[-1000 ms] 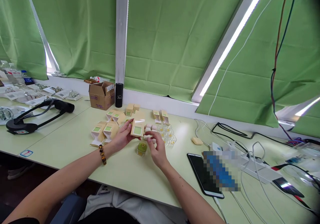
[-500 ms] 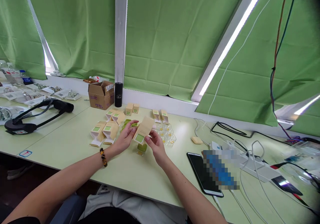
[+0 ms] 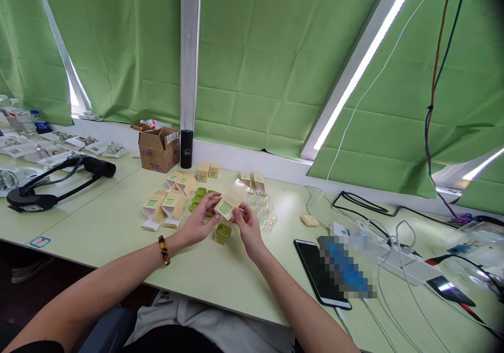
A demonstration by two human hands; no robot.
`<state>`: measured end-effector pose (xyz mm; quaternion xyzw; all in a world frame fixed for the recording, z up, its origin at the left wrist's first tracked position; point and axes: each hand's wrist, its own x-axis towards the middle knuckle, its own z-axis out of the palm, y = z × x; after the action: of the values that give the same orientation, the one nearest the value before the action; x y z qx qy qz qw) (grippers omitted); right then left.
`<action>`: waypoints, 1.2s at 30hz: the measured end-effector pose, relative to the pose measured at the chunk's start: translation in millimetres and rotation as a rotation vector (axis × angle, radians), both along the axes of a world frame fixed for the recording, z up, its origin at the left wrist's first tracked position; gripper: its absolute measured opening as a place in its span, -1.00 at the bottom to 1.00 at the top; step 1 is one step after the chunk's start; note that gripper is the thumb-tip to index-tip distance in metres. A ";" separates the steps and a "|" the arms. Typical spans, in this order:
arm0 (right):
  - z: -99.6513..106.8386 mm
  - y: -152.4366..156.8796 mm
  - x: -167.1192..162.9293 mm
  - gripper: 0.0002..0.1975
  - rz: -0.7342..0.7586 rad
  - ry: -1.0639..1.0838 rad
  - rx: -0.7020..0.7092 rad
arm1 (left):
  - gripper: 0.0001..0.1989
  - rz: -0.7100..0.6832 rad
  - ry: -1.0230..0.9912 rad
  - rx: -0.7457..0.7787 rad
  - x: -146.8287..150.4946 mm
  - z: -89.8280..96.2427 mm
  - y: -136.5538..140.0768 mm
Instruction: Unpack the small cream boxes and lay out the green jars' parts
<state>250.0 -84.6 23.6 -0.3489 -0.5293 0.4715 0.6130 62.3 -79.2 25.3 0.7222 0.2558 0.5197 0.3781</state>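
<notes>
A small beige carton point(image 3: 229, 204) with a green-filled square window and a raised flap is held tilted above the table. My right hand point(image 3: 249, 230) grips its lower right side between thumb and fingers. At its left edge, my left hand point(image 3: 200, 219) closes with thumb and fingertips. Just below stands a small clear jar with a green lid point(image 3: 223, 232), on the table. Several green lids point(image 3: 200, 192) sit behind my left hand, partly hidden by it. Clear jars point(image 3: 264, 209) with yellow spots are grouped to the right of the carton.
More open cartons point(image 3: 173, 209) lie to the left, and others point(image 3: 258, 182) stand behind. At the back are a cardboard box point(image 3: 159, 151) and a black cylinder point(image 3: 186, 149). A black headset point(image 3: 59, 182) lies far left; a phone point(image 3: 321, 274), power strip point(image 3: 409, 269) and cables are right.
The carton has shifted slightly up and right and turned, its flap now catching light. My left fingers have moved along its left side. The green-lidded jar has stayed put.
</notes>
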 end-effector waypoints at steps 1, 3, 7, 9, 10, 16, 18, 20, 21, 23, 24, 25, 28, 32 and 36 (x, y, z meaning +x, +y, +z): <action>-0.2 0.3 -0.2 -0.47 -0.003 -0.003 0.003 | -0.46 0.001 0.002 -0.001 0.0 -0.2 0.3; -0.7 0.9 -0.1 -0.47 -0.005 -0.011 0.005 | -0.45 -0.001 0.003 0.002 -0.2 -0.9 1.1; -2.6 1.9 -0.3 -0.46 0.014 -0.002 -0.004 | -0.43 -0.030 -0.009 0.011 -0.2 -2.1 3.0; -3.4 2.0 -0.8 -0.44 0.023 0.008 -0.007 | -0.44 -0.047 -0.020 -0.001 0.0 -1.5 3.6; -3.6 1.8 -1.2 -0.43 0.027 0.011 -0.006 | -0.44 -0.054 -0.026 -0.013 0.1 -1.0 3.6; -1.4 -0.8 -2.1 -0.43 0.056 0.018 -0.003 | -0.48 -0.084 -0.069 -0.074 0.4 2.8 0.1; -0.7 -1.7 -2.3 -0.43 0.054 0.016 -0.007 | -0.49 -0.094 -0.088 -0.086 0.6 3.6 -0.8; -0.3 -2.5 -2.7 -0.43 0.052 0.018 -0.009 | -0.49 -0.100 -0.104 -0.100 1.0 4.0 -1.1; -0.2 -2.9 -2.9 -0.43 0.052 0.022 -0.010 | -0.49 -0.105 -0.108 -0.107 1.2 4.3 -1.1; 0.1 -3.6 -2.9 -0.42 0.055 0.033 -0.009 | -0.47 -0.118 -0.111 -0.118 1.4 4.9 -1.4; 0.4 -3.9 -2.5 -0.42 0.054 0.035 -0.008 | -0.45 -0.122 -0.109 -0.118 1.3 5.4 -1.9; 0.8 -4.0 -2.0 -0.43 0.046 0.033 -0.009 | -0.42 -0.122 -0.100 -0.112 1.0 6.0 -2.6; 2.6 -3.8 0.6 -0.46 -0.006 0.020 -0.018 | -0.35 -0.112 -0.048 -0.089 -0.4 7.9 -5.4; 4.1 -2.6 2.1 -0.47 -0.014 0.042 -0.020 | -0.43 -0.123 -0.013 -0.068 -1.3 9.6 -7.8; 3.9 -2.6 0.6 -0.47 -0.002 0.038 -0.004 | -0.51 -0.082 -0.021 -0.058 0.6 10.9 -8.5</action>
<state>250.6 -87.1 27.5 -0.3415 -0.5163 0.4786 0.6227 62.9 -87.7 36.1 0.7153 0.2373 0.5035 0.4225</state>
